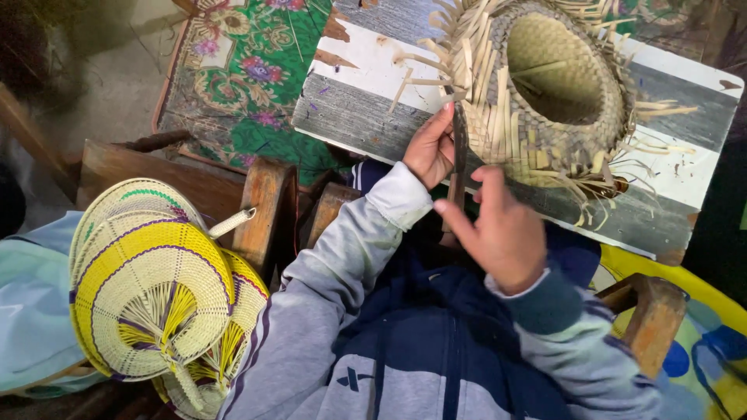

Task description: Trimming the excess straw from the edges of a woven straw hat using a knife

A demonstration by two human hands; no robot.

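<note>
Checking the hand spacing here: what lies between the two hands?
In the head view, a dark strip runs upright between the left hand and the right hand, up toward the half-woven basket. Nothing else lies there.

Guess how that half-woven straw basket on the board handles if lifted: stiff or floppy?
The straw basket is probably light, being thin woven strips around a hollow middle. The woven bowl likely keeps its shape, but the loose strip ends around the rim look floppy and easy to snag. It rests on the board.

A grey and navy zip-up hooded sweatshirt (405,350) is worn, with grey sleeves (311,288), a navy front, drawstrings and a small white chest emblem. The left hand (430,148) and right hand (502,229) are bare, ungloved.
</note>
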